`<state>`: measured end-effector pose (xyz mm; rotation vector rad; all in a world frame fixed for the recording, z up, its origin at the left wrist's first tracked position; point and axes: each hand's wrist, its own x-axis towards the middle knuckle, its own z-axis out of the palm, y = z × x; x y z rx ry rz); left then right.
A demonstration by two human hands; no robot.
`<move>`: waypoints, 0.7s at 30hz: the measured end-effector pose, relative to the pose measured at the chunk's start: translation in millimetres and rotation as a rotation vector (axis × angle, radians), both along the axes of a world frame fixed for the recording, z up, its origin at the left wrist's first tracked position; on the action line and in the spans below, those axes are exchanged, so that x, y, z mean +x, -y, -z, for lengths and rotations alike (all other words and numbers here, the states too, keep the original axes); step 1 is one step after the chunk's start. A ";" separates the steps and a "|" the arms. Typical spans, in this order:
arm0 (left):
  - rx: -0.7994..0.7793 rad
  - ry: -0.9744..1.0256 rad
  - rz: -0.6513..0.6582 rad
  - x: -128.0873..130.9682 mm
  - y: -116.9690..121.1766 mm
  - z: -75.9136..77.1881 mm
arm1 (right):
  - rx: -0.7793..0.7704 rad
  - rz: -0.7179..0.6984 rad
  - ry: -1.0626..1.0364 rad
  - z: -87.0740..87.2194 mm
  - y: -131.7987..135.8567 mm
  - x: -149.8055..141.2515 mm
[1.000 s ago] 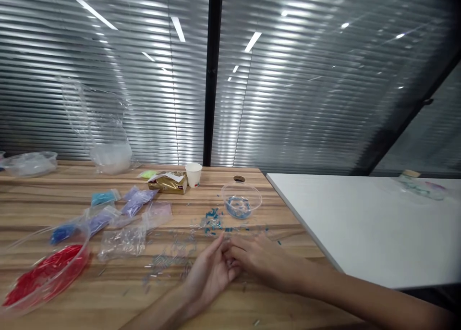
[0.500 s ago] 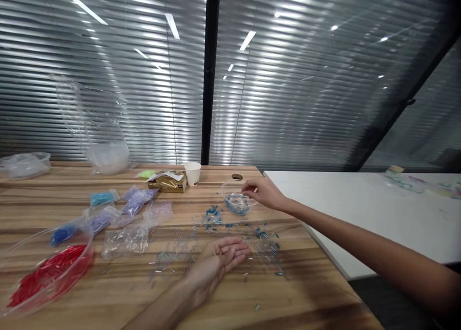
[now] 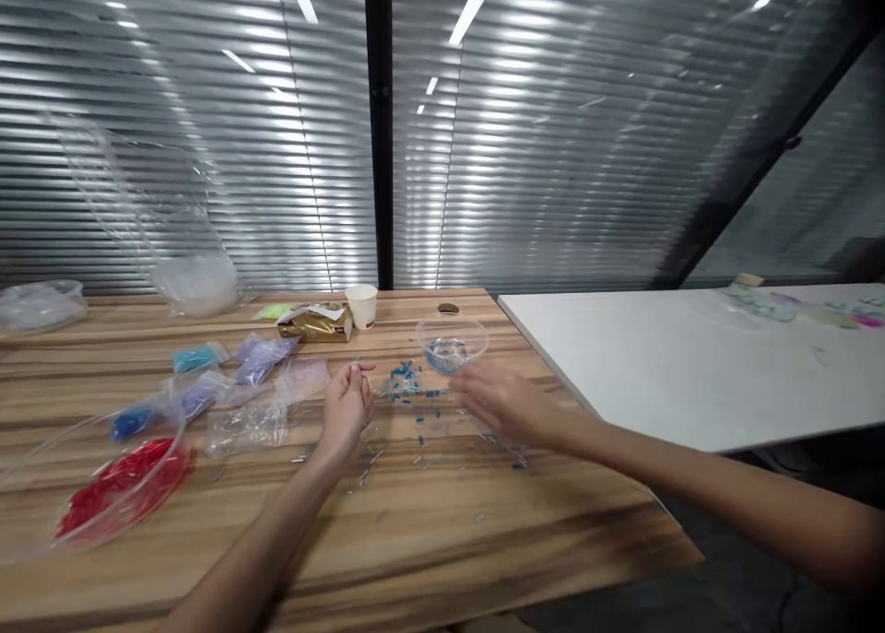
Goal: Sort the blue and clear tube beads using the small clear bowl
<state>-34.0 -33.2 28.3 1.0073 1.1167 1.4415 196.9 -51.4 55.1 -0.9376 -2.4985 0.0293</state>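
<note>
Clear and blue bugle-like beads (image 3: 405,381) lie scattered over the wooden tabletop. My left hand (image 3: 347,404) is at the left edge of the scatter, on edge with its fingers partly bent and the index finger stretched out; nothing shows in it. Across from it, my right hand (image 3: 504,401) reaches in from the right, its fingers extended and blurred by motion. It is open above the beads, close to the near rim of a clear round bowl (image 3: 477,345). Blue beads (image 3: 448,355) sit inside that bowl.
At left stands a clear tub (image 3: 181,421) of red pieces (image 3: 128,486). Behind it lie bags of purple (image 3: 261,361), turquoise (image 3: 197,357) and blue (image 3: 133,421) pieces. Farther back are a gold packet (image 3: 314,324) and a paper cup (image 3: 361,307). A white table (image 3: 622,366) adjoins on the right.
My left hand has turned from palm up and moved left and away from me. My right hand has dropped from the bowl's rim toward the beads. The camera view has shifted.
</note>
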 end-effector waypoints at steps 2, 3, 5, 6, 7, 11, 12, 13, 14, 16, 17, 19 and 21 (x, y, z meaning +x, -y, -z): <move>-0.013 -0.044 0.006 -0.1 -2.1 5.5 | -0.133 -0.060 0.132 10.5 38.1 1.5; -0.019 -0.070 0.012 -1.3 -3.3 6.3 | -0.224 -0.047 0.185 15.6 55.0 2.2; -0.019 -0.127 0.029 -6.6 -5.9 2.4 | -0.383 -0.025 0.259 25.2 81.7 3.3; -0.008 -0.173 0.043 -10.5 -6.8 -2.6 | -0.416 -0.010 0.267 29.8 90.8 3.4; 0.015 -0.251 0.065 -14.9 -7.3 -9.4 | -0.422 0.000 0.267 34.1 96.8 3.2; 0.172 -0.763 0.163 -34.3 -0.1 -38.8 | -0.334 -0.046 0.244 48.0 94.7 -2.2; 0.201 -0.868 0.179 -39.4 4.4 -42.1 | -0.322 -0.066 0.240 50.2 89.6 -4.5; 0.219 -0.946 0.193 -44.8 10.1 -42.2 | -0.320 -0.081 0.236 51.8 83.7 -7.0; 0.235 -1.023 0.209 -50.5 16.9 -39.2 | -0.327 -0.091 0.232 52.8 77.5 -9.3; 0.269 -1.189 0.253 -63.2 32.5 -25.2 | -0.351 -0.104 0.220 53.3 66.5 -12.7; 0.290 -1.273 0.275 -69.7 40.7 -16.0 | -0.361 -0.116 0.211 53.0 62.5 -13.1; 0.408 -1.419 0.367 -80.9 55.8 2.2 | -0.371 -0.146 0.201 52.0 58.6 -10.4; 0.541 -1.523 0.410 -87.4 66.9 15.2 | -0.370 -0.145 0.205 51.9 60.0 -3.1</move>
